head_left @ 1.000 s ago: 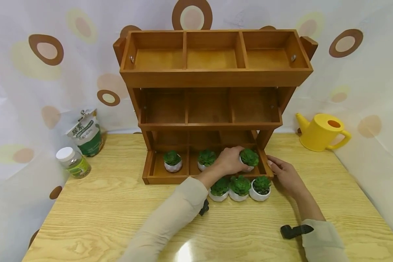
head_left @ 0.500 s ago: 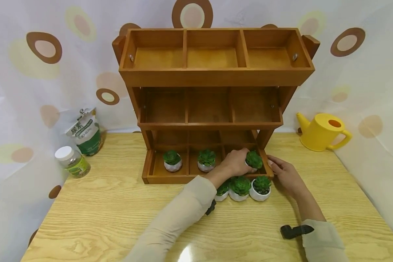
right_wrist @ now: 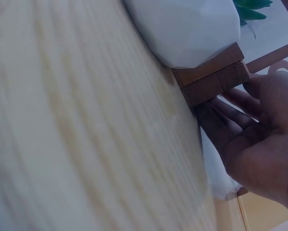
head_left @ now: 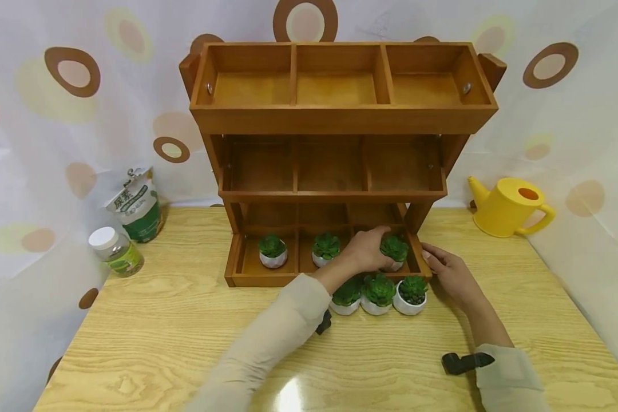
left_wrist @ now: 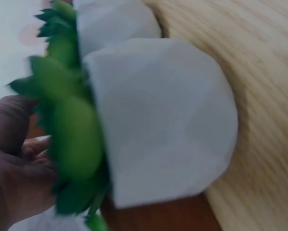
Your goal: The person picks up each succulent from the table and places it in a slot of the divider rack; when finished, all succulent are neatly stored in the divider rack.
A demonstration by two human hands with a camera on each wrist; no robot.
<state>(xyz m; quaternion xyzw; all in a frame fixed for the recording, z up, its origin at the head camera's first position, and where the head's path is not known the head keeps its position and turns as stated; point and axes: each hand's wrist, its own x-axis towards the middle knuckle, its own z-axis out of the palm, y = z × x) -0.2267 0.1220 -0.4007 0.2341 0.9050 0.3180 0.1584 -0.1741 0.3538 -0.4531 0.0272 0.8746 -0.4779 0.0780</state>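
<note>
My left hand (head_left: 367, 249) holds a succulent in a white faceted pot (head_left: 394, 249) in the right compartment of the wooden shelf's (head_left: 268, 281) bottom tier. Its fingers cover the pot's left side. In the right wrist view, my right hand (right_wrist: 267, 127) touches the bottom tier's front right corner (right_wrist: 216, 79) from outside, fingers fairly straight. Two more potted succulents stand in that tier, one left (head_left: 273, 252) and one in the middle (head_left: 326, 249). In front of the shelf, three potted succulents stand in a row; a white pot (left_wrist: 163, 120) fills the left wrist view.
A yellow watering can (head_left: 507, 207) stands at the back right. At the back left are a green and white bag (head_left: 139, 212) and a white-lidded jar (head_left: 115, 252). The shelf's upper tier (head_left: 340, 120) overhangs the lower ones. Patterned sheeting lines the back and sides.
My left hand shifts right with the potted succulent inside the right compartment, then slightly back left. My right hand stays at the shelf's right end.
</note>
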